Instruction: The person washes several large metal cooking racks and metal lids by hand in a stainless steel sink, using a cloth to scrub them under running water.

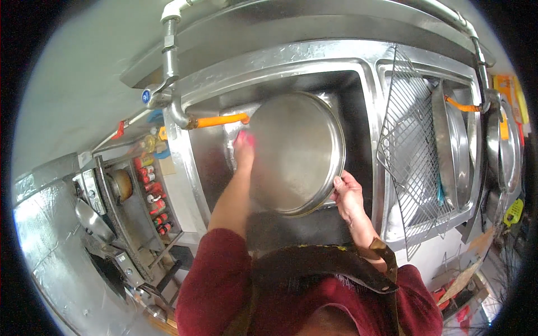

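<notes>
A large round metal pan or lid with a rolled rim sits tilted in the left basin of the steel sink. My right hand grips its rim at the lower right, thumb on the near face. At the left edge my left hand, blurred, is closed on a pink scrubbing cloth or sponge; what exactly it is cannot be made out. An orange hose on the tap spout ends just above that hand. Whether water runs from it is unclear.
Across the right basin leans a wire rack, with several metal pans behind it. A second tap with an orange hose hangs over them. The left tap juts over the sink's edge. Further left are a stove and several red-capped bottles.
</notes>
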### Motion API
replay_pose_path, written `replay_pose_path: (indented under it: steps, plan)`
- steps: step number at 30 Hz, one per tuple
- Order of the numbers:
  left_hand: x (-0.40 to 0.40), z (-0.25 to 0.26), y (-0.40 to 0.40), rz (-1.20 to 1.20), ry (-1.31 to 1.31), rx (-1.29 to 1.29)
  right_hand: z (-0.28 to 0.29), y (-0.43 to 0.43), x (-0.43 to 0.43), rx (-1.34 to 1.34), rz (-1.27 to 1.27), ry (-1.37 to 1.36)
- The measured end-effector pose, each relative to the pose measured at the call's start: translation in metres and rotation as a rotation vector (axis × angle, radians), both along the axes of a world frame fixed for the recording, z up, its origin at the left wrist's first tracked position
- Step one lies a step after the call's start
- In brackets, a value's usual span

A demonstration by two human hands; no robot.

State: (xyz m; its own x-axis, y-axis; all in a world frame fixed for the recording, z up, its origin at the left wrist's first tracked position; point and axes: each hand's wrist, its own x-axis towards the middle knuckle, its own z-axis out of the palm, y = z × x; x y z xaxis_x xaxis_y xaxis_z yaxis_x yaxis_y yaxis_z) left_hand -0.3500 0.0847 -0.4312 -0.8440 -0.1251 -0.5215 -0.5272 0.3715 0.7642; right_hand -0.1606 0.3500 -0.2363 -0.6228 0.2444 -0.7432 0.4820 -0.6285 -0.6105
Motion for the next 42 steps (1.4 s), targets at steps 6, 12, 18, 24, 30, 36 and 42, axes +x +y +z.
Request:
replay_pose_path:
  steps: [6, 12, 18, 24, 30, 36, 42]
  plan:
    - [0.014, 0.134, 0.168, -0.819, 0.346, -0.376, 0.01, 0.004, -0.006, 0.027, -0.071, -0.019]
    - [0.114, 0.192, 0.101, -0.775, 0.397, 0.142, 0.059, 0.01, -0.027, 0.109, 0.065, 0.171]
    - [0.12, 0.193, 0.028, 0.072, 0.004, 0.495, 0.142, -0.04, -0.042, 0.787, 0.812, 0.841]
    - [0.112, 0.265, -0.001, 0.459, -0.287, 1.34, 0.092, -0.083, -0.005, 1.036, 1.532, 0.849]
    - [0.124, 0.171, -0.034, 0.497, -0.274, 0.569, 0.025, -0.076, -0.036, 0.902, 1.512, 0.586]
    - [0.109, 0.11, -0.05, 0.583, -0.267, 0.632, 0.026, -0.086, -0.176, 0.903, 0.595, 0.763]
    - [0.108, 0.136, -0.032, 0.619, -0.272, 0.628, 0.019, -0.127, -0.164, 0.44, 0.907, 0.467]
